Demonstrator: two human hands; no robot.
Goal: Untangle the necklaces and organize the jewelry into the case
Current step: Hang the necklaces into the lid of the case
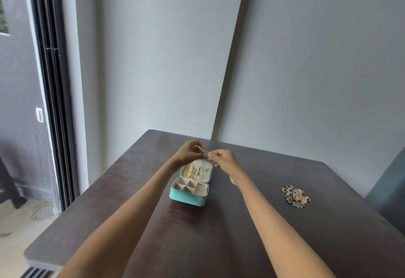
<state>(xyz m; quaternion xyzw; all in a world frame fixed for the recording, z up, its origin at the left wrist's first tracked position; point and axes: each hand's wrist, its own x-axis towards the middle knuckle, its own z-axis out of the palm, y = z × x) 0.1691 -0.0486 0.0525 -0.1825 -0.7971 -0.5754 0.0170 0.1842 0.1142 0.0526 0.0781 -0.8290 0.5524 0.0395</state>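
From the head view, a thin silver necklace (205, 168) is pinched between the left hand (190, 153) and right hand (223, 159), hanging lengthwise straight below them over the open case (190, 193) lid; remaining jewelry (295, 196) lies nearer the right hand.

text: none readable | labels: none | numbers: none | signs: none
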